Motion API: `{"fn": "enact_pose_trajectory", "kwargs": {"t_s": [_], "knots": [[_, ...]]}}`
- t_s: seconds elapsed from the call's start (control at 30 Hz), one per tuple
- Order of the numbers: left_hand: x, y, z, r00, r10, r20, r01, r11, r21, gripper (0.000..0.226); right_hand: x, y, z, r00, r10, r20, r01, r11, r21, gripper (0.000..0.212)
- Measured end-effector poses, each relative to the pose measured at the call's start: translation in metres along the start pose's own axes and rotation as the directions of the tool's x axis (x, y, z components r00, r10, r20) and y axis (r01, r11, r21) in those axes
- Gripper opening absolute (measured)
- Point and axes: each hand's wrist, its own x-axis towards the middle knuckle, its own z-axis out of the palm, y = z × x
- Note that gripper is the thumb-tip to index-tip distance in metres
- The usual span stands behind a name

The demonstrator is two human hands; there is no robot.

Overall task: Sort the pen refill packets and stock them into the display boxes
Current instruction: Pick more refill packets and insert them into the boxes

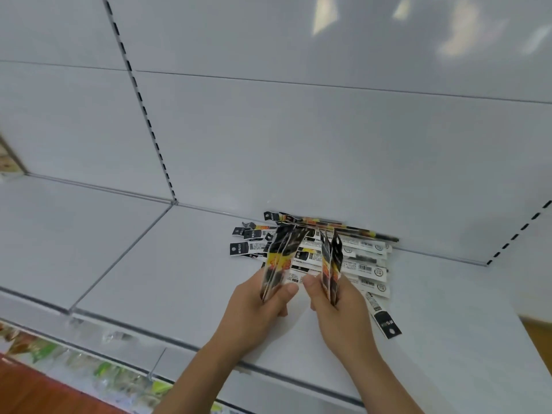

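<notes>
Several long, narrow pen refill packets (355,261), white with black ends, lie in a loose heap on the white shelf (185,264) against its back panel. My left hand (254,309) grips a small bundle of black, orange and yellow packets (279,258) that stands upright and fans away from me. My right hand (340,312) holds a second upright bundle of the same packets (331,264), just right of the first. Both hands hover above the near edge of the heap, thumbs almost touching. No display box is in view.
The shelf's white back panel (298,130) has slotted uprights (140,100) at left and far right. A shelf seam (119,258) runs toward me. Below the front lip, colourful packaged goods (89,372) sit on a lower level. Something printed (9,159) shows at the far left.
</notes>
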Motion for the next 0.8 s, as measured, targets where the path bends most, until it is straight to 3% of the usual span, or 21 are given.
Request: {"fn": "enact_pose_trajectory", "kwargs": {"t_s": [0.17, 0.33, 0.43, 0.5, 0.6, 0.8], "knots": [[-0.005, 0.001, -0.002, 0.999, -0.038, -0.030, 0.036, 0.998, -0.050, 0.043, -0.002, -0.010, 0.000, 1.000, -0.002, 0.016, 0.001, 0.999, 0.048, 0.028], [-0.020, 0.003, -0.029, 0.987, -0.159, -0.016, 0.144, 0.926, -0.349, 0.033, -0.014, -0.024, 0.015, 0.999, -0.011, 0.053, 0.004, 0.991, 0.136, 0.032], [-0.032, -0.005, -0.059, 0.983, -0.186, -0.008, 0.160, 0.867, -0.472, 0.031, -0.023, -0.042, 0.038, 0.990, 0.002, 0.139, -0.032, 0.976, 0.218, 0.018], [-0.043, -0.011, -0.084, 0.985, -0.167, -0.037, 0.131, 0.875, -0.466, 0.033, -0.030, -0.054, 0.059, 0.983, 0.019, 0.185, -0.063, 0.969, 0.238, 0.008], [-0.066, -0.031, -0.128, 0.987, -0.128, -0.098, 0.074, 0.901, -0.427, 0.026, -0.047, -0.074, 0.106, 0.975, 0.007, 0.223, -0.054, 0.977, 0.208, 0.010], [-0.115, -0.080, -0.240, 0.966, -0.056, -0.253, -0.027, 0.950, -0.313, 0.023, -0.090, -0.115, 0.223, 0.959, -0.096, 0.267, 0.071, 0.992, 0.100, 0.015]]}}
